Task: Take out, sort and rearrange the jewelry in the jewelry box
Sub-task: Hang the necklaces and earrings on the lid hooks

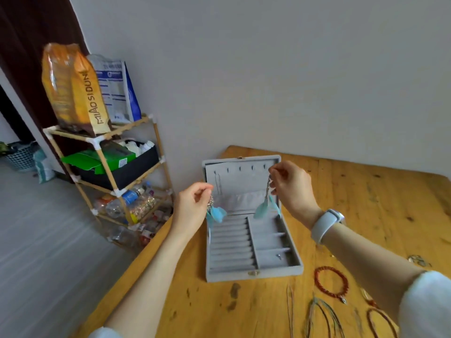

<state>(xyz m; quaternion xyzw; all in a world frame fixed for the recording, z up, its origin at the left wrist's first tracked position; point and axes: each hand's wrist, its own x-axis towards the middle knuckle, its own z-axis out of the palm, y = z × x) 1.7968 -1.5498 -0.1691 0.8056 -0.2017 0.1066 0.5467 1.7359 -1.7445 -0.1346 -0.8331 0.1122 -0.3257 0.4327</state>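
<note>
A grey jewelry box [253,273] lies open on the wooden table, its lid upright with small hooks along the top. My left hand [192,206] pinches a light-blue feather earring [217,213] above the box's left edge. My right hand [292,186] pinches a second light-blue feather earring [263,207], which hangs down in front of the lid. One small metal piece [278,256] lies in the box's front right compartment. The ring rolls on the left hold nothing I can see.
On the table [244,311] right of the box lie a red bead bracelet [332,282], thin cord necklaces [317,313], another dark red bracelet [380,323] and a small metal piece [418,261]. A shelf rack [109,172] with bags and bottles stands to the left, off the table.
</note>
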